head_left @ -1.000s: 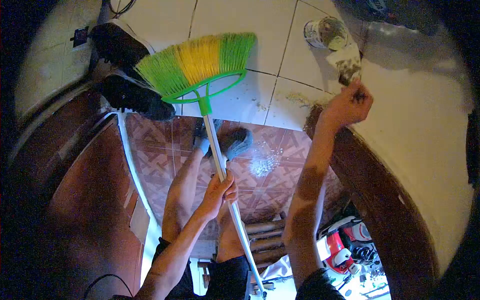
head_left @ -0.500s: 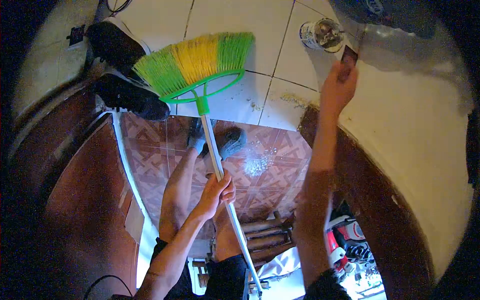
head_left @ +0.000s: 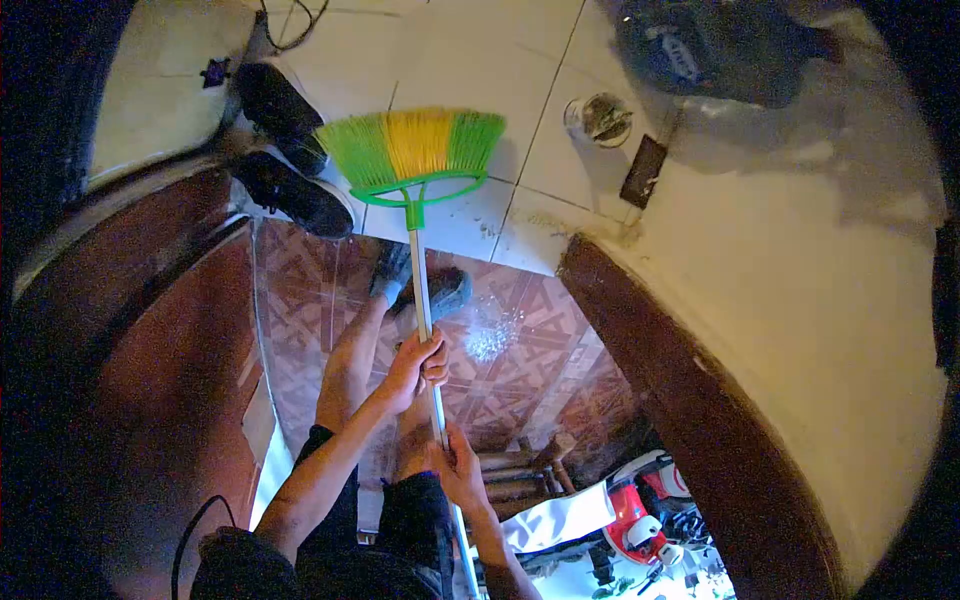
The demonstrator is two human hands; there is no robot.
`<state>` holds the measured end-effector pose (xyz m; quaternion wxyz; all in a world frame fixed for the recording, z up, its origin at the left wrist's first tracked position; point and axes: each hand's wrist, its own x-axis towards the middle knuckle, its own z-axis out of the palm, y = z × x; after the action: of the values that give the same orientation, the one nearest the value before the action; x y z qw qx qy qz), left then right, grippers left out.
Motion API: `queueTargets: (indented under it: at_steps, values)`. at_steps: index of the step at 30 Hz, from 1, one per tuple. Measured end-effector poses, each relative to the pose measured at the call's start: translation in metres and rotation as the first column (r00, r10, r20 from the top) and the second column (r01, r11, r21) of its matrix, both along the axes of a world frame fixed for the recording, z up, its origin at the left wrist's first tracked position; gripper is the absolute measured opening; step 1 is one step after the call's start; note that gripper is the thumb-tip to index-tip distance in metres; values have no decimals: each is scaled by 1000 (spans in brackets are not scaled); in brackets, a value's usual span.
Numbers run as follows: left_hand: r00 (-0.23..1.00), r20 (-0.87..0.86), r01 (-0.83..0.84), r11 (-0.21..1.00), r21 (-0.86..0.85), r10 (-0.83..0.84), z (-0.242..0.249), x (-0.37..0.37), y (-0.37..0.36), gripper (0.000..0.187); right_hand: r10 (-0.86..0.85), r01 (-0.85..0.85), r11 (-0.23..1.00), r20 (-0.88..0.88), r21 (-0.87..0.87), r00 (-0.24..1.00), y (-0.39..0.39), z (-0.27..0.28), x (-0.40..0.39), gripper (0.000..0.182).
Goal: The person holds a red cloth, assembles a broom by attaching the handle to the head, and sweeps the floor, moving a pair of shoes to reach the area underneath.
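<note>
A broom with green and yellow bristles is held upside down, its bristles pointing up and away over the tiles. My left hand is wrapped round its pale metal handle. Lower on the same handle, my right hand is closed, with part of its grip hidden. A small dark brown rectangular piece lies at the foot of the pale wall, near a round tub with something greyish in it.
Dark shoes stand left of the bristles. A pile of whitish debris lies on the patterned floor by my foot. Crumbs dot the pale tiles. A brown door frame rises at right; a dark bag is at upper right.
My right hand has let go of the brown piece beside the tub and come down to the broom handle. The broom has turned more upright in view, still in my left hand.
</note>
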<state>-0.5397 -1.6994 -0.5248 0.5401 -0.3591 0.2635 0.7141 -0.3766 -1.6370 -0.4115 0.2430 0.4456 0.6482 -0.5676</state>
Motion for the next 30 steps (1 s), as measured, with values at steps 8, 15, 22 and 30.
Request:
queueTargets:
  at_steps: [8,15,22,30]
  values:
    - [770,-564,113,933,-341,-299,37,-35,16,43,256,-227,938,-80,262,963,35,59,-84,48]
    - [709,-675,-109,913,-392,-205,115,-89,-24,31,-49,33,995,-172,-96,984,53,46,-182,50]
    - [648,-669,-89,837,-540,-363,107,-68,-93,23,-365,367,895,56,-253,929,32,74,-66,53]
    - [647,-652,114,896,-430,-395,220,-108,-76,24,-540,495,828,-137,-263,831,31,178,3,47]
